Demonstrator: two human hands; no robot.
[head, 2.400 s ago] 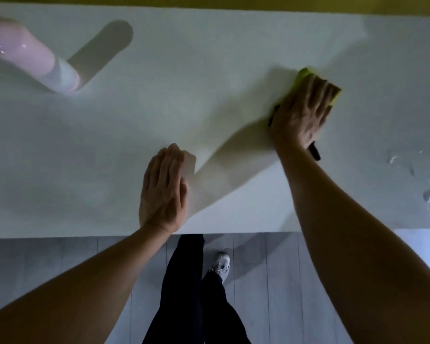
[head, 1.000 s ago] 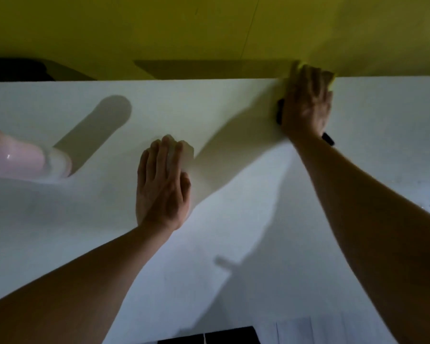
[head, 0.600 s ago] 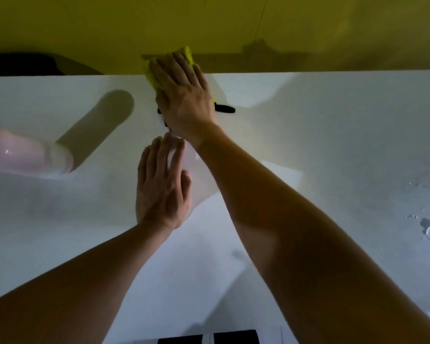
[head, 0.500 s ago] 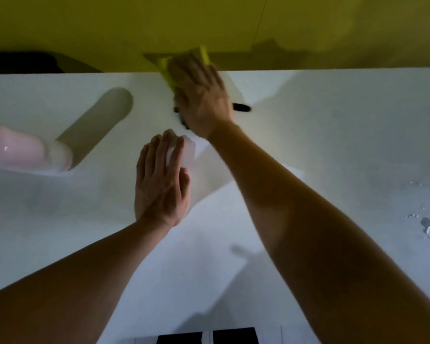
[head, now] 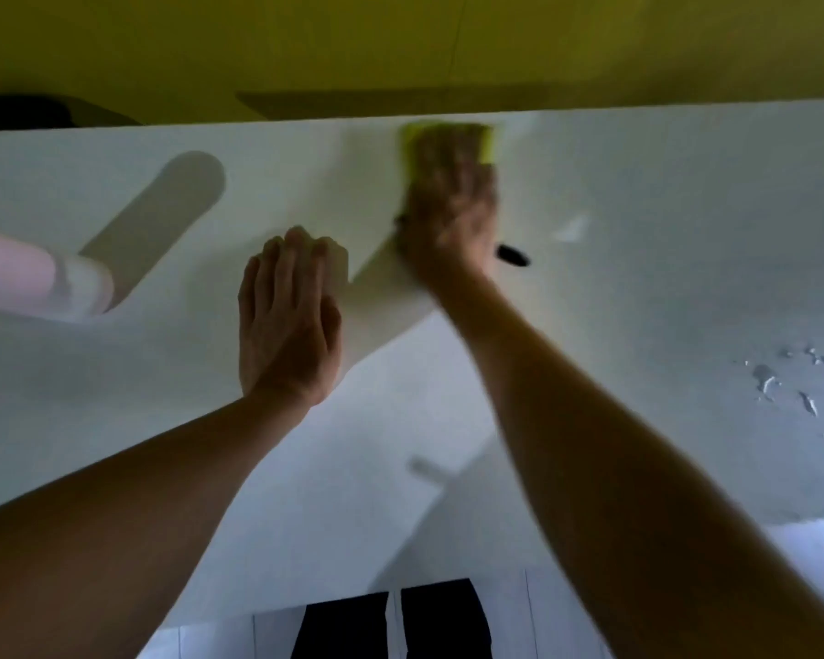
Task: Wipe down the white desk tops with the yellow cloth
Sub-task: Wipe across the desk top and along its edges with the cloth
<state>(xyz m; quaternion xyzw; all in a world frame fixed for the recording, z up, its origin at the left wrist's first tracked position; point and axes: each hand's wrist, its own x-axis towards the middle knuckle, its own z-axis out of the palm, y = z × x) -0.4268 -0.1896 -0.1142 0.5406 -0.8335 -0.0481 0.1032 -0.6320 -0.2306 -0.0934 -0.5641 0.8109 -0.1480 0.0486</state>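
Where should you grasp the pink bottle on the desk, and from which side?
Grip the pink bottle around its pink body, probably coming from the near, open side. It stands upright on the white desk; its top is out of frame.

No readable text, labels, brands, numbers or signs.

The smooth white desk top (head: pixel 638 259), the blurred yellow cloth (head: pixel 487 144), the pale pink and white rounded bottle (head: pixel 34 283) and the plain yellow wall (head: pixel 305 45) all show bare surfaces with no writing that can be made out.
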